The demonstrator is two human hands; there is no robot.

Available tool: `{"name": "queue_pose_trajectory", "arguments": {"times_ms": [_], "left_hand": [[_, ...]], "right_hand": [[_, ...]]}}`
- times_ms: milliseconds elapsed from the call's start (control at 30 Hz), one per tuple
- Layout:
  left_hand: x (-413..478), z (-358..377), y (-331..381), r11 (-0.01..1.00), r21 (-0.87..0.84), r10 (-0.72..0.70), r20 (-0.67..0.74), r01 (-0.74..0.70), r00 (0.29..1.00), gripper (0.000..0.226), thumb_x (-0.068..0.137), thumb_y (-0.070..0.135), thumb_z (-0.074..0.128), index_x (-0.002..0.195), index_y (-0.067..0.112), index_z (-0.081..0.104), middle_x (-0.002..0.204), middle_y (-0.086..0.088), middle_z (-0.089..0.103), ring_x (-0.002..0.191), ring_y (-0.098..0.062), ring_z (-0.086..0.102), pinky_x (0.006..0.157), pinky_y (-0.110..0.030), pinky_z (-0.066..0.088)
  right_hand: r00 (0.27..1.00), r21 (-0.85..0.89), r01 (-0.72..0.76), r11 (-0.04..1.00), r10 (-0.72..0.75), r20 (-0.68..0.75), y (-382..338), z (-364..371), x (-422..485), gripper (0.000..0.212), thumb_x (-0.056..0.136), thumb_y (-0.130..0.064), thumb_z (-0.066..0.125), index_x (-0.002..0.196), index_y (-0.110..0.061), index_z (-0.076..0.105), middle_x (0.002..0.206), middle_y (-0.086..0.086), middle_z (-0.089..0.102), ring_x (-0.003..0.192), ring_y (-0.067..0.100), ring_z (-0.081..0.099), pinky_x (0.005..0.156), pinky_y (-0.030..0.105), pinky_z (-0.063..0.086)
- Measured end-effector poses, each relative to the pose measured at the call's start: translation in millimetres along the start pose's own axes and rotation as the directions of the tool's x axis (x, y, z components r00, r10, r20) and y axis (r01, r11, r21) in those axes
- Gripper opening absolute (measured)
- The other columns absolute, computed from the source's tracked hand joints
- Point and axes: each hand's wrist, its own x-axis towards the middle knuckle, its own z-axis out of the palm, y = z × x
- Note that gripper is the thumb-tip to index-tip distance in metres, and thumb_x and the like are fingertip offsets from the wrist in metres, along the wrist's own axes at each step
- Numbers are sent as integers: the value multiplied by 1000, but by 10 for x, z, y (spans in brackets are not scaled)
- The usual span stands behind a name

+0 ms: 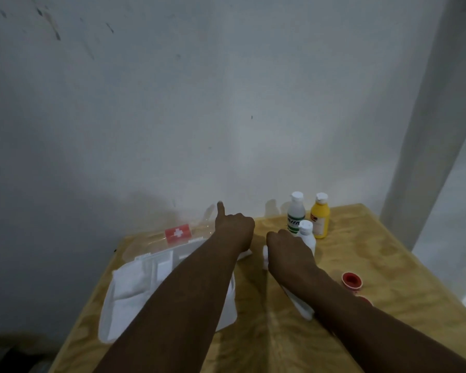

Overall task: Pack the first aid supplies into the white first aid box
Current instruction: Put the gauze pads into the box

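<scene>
lying open at the left of the table (388, 265), the white first aid box (124, 292) looks light, stiff plastic. the left hand (234, 227) is fisted, thumb up; the right hand (288, 246) curls near a small white bottle (307, 234), smooth, best gripped around its body.

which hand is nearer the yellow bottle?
Right. The right hand sits just left of the bottle cluster, a short gap from the yellow bottle. The left hand is farther left, over the white first aid box.
</scene>
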Motion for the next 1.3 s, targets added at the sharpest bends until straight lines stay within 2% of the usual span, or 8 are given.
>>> {"name": "queue_pose_trajectory", "arguments": {"times_ms": [200,300,433,567,667,933,1067,1300], "left_hand": [[-61,-123,-91,971,-234,-74,-76,55,994,19,82,20,64,101,17,61,105,-3,66,109,-27,61,114,-61,12],[-217,-326,-316,882,-468,-148,-164,55,975,24,81,31,67,104,27,65,117,1,63,113,-25,58,104,-50,32],[-606,-518,-859,701,-713,-268,-251,9,930,13,74,38,74,86,33,71,102,2,71,100,-22,65,92,-38,52],[-1214,-475,-1411,557,-830,-364,-199,41,910,22,81,27,78,97,12,78,85,-1,72,79,-18,68,70,-21,49],[-1662,-312,-1725,403,-913,-405,-112,67,908,21,78,19,82,93,5,77,73,-9,72,62,-20,68,47,-17,44],[-2123,240,-1966,271,-951,-426,18,147,905,30,70,14,88,87,-6,72,70,-13,68,48,-15,54,49,-26,46],[-2043,484,-1890,346,-921,-399,27,177,916,23,67,22,90,77,10,73,71,-1,67,61,-15,57,57,-24,45],[-1966,642,-1825,481,-858,-383,-19,182,924,26,71,28,87,86,12,74,89,1,70,75,-9,63,62,-21,49]], "right_hand": [[992,79,-16,997,25,-120,-104,-287,56,6,83,-7,61,88,-5,57,85,14,64,77,32,65,54,31,32],[975,250,-96,964,141,-170,-213,-518,79,11,86,-19,55,92,-11,57,89,9,66,82,30,64,63,33,41],[925,689,-307,657,377,52,-527,-915,122,19,82,-24,60,99,-15,56,85,12,70,61,22,68,46,24,46],[917,795,-393,461,258,304,-987,-1146,44,12,85,-13,66,88,-12,55,87,15,65,58,21,59,46,25,34],[895,763,-414,496,69,440,-1397,-1154,-98,10,85,-11,69,89,-11,59,79,11,65,65,20,59,53,27,37],[891,686,-331,648,-24,453,-2044,-764,-358,13,76,-8,75,80,-13,64,87,13,69,79,26,65,64,31,52],[901,566,-267,780,-6,433,-2117,-559,-452,19,81,-19,73,97,-15,64,96,5,67,95,23,65,85,34,53],[939,441,-102,892,-60,339,-2175,-474,-514,29,85,-25,70,110,-11,64,113,6,67,91,18,59,80,24,44]]}}
